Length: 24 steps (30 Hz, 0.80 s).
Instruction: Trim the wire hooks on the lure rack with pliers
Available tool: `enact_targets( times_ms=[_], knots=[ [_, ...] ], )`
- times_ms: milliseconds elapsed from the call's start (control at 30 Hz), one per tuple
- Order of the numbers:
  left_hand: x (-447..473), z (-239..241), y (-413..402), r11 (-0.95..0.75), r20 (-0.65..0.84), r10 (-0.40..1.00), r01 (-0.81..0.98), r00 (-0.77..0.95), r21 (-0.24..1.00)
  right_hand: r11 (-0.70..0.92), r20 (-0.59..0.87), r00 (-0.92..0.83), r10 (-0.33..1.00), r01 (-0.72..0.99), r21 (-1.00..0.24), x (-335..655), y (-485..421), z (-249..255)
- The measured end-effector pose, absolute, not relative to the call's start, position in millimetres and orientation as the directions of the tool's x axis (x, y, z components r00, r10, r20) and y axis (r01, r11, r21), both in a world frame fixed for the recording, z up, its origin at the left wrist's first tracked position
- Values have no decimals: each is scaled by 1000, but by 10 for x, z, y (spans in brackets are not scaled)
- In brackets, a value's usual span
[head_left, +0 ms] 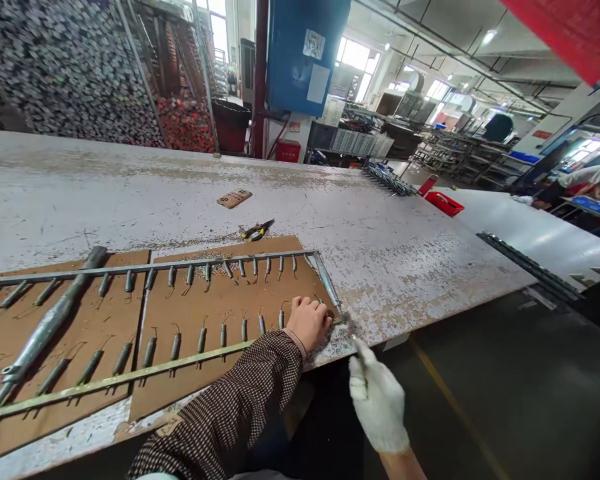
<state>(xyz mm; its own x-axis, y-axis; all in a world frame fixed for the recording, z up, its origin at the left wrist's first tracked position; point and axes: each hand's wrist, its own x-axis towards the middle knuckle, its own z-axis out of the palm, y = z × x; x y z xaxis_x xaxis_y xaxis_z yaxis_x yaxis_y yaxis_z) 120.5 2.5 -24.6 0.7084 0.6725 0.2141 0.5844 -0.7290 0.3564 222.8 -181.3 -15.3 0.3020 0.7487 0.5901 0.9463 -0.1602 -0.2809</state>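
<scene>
Factory floor is stretching out behind, with stacked racks (70,73) at the far left and a blue cabinet (305,53) hanging over the back edge of the bench. Filling most of my view, the big worn grey table (180,193) is carrying brown cardboard sheets (220,307), and a long metal frame (145,267) is lying across them with rows of small grey hooked pieces (200,339) hanging off its two rails. A thick grey bar (50,323) is resting slantwise over the frame's left part. Further back on the table, a pair of yellow-handled pliers (257,230) and a small tan card (235,198) are lying apart from the frame. I am pressing my bare left hand (309,322), fingers curled under, on the frame's right corner at the table edge. My gloved right hand (377,400) is gripping a slim metal tool (356,343), its tip pointing at that same corner just beside my left hand.
</scene>
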Motion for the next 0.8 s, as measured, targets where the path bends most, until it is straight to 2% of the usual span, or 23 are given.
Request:
enact_targets(
  times_ms=[100,200,267,367,500,667,800],
  knots=[
    [1209,-266,28,-732,219,668,575,711,365,-171,570,293,767,951,-258,2211,-1808,-161],
    [1210,-279,29,-733,230,668,572,707,370,-174,637,332,695,938,-299,2203,-1813,-135],
    [1208,-277,29,-728,226,673,576,704,373,-174,640,293,710,954,-244,2207,-1809,-125],
    [1206,-269,31,-728,211,670,574,712,376,-195,571,257,780,966,-169,2226,-1807,-120],
    [1207,-264,35,-731,217,667,570,713,374,-196,621,344,704,935,-295,2233,-1828,-95],
    [1210,-268,37,-727,202,670,575,715,375,-180,556,249,793,968,-178,2202,-1795,-102],
    [1207,-265,33,-729,205,667,573,716,374,-169,641,316,699,944,-282,2205,-1792,-98]
  ],
)
